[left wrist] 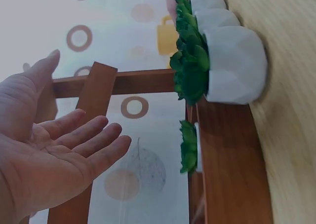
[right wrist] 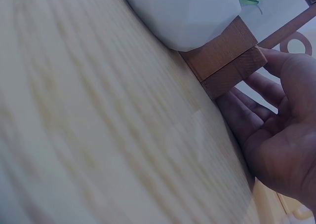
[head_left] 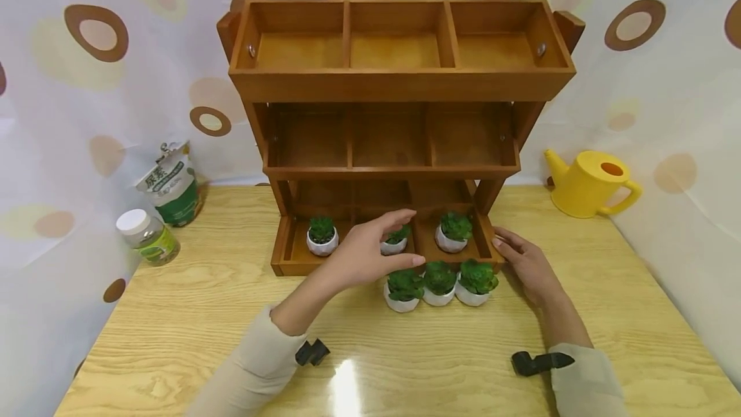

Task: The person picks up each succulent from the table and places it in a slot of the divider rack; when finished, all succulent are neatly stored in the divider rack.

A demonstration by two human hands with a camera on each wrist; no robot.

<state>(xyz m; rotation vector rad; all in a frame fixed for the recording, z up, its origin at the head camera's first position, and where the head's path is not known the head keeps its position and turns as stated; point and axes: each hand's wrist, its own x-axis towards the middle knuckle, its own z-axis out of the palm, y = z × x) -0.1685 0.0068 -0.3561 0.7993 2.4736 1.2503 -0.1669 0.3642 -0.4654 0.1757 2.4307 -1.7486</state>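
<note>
Over the bottom tier of a brown wooden three-tier shelf (head_left: 393,87), my left hand (head_left: 365,250) hovers with thumb and fingers spread apart and nothing between them. It partly hides a small potted succulent (head_left: 395,246) in the middle compartment. Two more succulents stand in that tier, one on the left (head_left: 322,238) and one on the right (head_left: 453,233). In front of the tier, three succulents in white faceted pots (head_left: 402,289) stand in a row on the table. My right hand (head_left: 528,267) rests thumb and fingers against the tier's right end (right wrist: 237,68).
A yellow watering can (head_left: 587,185) stands at the back right of the wooden table (head_left: 231,333). At the left are a white-lidded jar (head_left: 147,237) and a clipped green-and-white pouch (head_left: 172,188). A patterned cloth (head_left: 98,121) hangs behind.
</note>
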